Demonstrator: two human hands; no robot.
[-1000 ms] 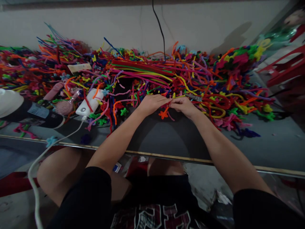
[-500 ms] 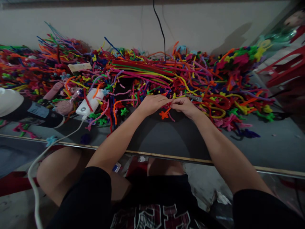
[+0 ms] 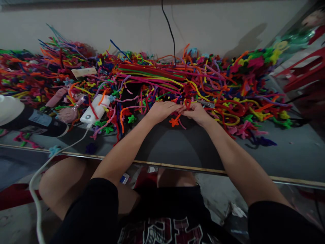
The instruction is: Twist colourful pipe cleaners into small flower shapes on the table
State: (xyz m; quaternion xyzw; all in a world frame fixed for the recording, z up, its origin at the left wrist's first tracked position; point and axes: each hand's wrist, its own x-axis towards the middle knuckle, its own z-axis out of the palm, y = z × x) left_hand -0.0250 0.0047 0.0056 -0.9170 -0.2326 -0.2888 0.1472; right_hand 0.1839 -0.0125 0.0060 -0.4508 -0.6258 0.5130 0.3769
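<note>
My left hand (image 3: pixel 161 110) and my right hand (image 3: pixel 196 112) meet at the middle of the table, fingertips pinched together on a red pipe cleaner (image 3: pixel 187 103) that forms a small loop between them. An orange pipe-cleaner flower (image 3: pixel 174 122) lies on the table just under my hands. Right behind them spreads a large heap of colourful pipe cleaners (image 3: pixel 152 78), with a straight bundle on top.
A white power bank (image 3: pixel 95 109) with a white cable (image 3: pixel 50 159) lies to the left, beside a pink hairbrush (image 3: pixel 69 113) and a dark bottle (image 3: pixel 33 120). The table's metal front edge (image 3: pixel 177 166) runs above my knees. A black cord (image 3: pixel 170 30) hangs at the wall. Red furniture (image 3: pixel 304 73) stands at right.
The red pipe cleaner between my fingertips has been bent up into a small loop. Both hands have stayed in the same place.
</note>
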